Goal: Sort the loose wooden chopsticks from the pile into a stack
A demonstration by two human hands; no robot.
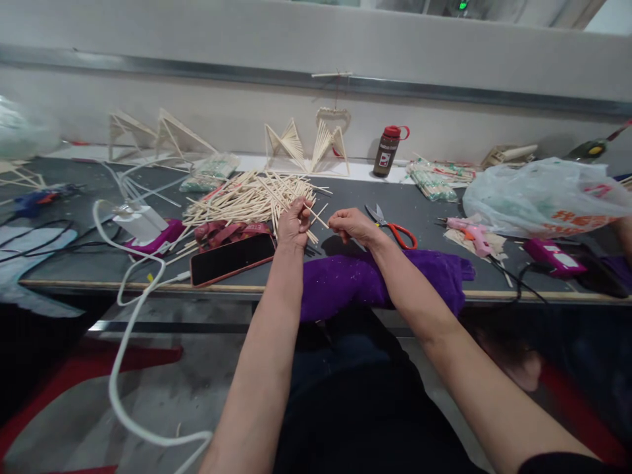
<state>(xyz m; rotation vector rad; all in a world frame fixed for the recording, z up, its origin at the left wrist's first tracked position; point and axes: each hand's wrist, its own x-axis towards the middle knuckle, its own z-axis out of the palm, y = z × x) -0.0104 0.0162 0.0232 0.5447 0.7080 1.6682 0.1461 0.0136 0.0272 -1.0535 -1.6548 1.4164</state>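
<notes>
My left hand [295, 222] is closed on thin wooden sticks at the right edge of a loose pile of sticks [232, 201]. One wooden stick [316, 216] slants from its fingers down towards my right hand [351, 226]. The fingertips of my right hand are pinched together at that stick's lower end. Just right of this hand lie scissors [401, 234] with orange-red handles. A bunched purple cloth [340, 283] lies under my forearms at the table edge. Left of my left hand are a dark-screened phone [232, 259] and a dark red strap [224, 232].
Stick models [284, 148] stand along the wall, with a brown bottle [387, 153] beside them. To the right are a pink glue gun [471, 232] and a plastic bag [543, 197]. A white cable [118, 368] hangs over the left edge. Another person's hand [623, 232] shows at far right.
</notes>
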